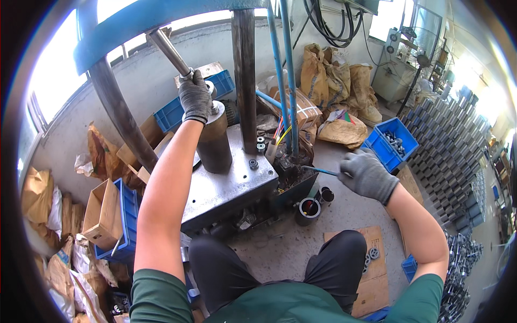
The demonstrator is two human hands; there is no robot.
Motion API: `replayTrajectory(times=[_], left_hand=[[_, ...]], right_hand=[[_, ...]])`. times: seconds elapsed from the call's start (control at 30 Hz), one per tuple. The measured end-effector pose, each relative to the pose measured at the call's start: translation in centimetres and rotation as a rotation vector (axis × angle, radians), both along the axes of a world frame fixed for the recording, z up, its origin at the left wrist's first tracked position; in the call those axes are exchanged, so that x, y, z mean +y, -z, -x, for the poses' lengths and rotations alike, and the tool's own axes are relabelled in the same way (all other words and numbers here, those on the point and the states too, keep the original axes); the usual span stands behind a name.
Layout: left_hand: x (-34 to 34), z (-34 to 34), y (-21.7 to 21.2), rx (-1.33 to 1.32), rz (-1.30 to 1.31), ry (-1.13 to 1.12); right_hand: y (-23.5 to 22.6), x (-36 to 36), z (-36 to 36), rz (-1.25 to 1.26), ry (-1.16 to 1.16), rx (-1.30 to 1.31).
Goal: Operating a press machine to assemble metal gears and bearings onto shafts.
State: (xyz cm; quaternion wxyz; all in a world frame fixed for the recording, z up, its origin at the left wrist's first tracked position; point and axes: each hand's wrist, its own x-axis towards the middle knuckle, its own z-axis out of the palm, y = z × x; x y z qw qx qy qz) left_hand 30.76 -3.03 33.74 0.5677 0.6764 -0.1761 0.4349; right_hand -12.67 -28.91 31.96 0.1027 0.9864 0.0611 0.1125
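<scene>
My left hand (195,98), in a dark grey knitted glove, is closed at the lower end of a steel press rod (171,51). What its fingers grip is mostly hidden; a shiny metal ring shows beside them. Just below stands a thick steel cylinder (215,142), upright on the metal press table (229,188). My right hand (369,173), in a lighter grey glove, is wrapped round the end of a thin blue lever (321,170). This lever runs left to a dark, greasy mechanism (295,164) beside the table.
Dark steel columns (245,81) and a blue frame flank the rod. Several small bearing-like parts (253,163) lie on the table. Metal cups (307,211) stand on the floor. To the right are a blue crate of metal parts (389,137) and stacked steel tubes (444,156).
</scene>
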Motion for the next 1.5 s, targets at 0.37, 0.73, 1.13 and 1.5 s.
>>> replayTrajectory(times=[0.37,0.73,1.13,1.5], left_hand=[[0.5,2.0,-1.3,0.219,0.02,0.138],[0.8,-0.4,-1.7,0.236,0.005,0.156],[-1.0,-0.9,-3.5,0.368,-0.027,0.346],[-2.1,-4.8,-3.2,0.348,-0.306,0.2]], right_hand=[[0.6,-4.2,-6.8,-0.473,0.027,-0.743],[-4.2,-7.2,-15.7,-0.489,0.516,-0.433],[-2.7,-8.8,-15.3,-0.442,0.466,-0.406],[-1.4,-6.0,-10.9,-0.417,0.375,-0.391]])
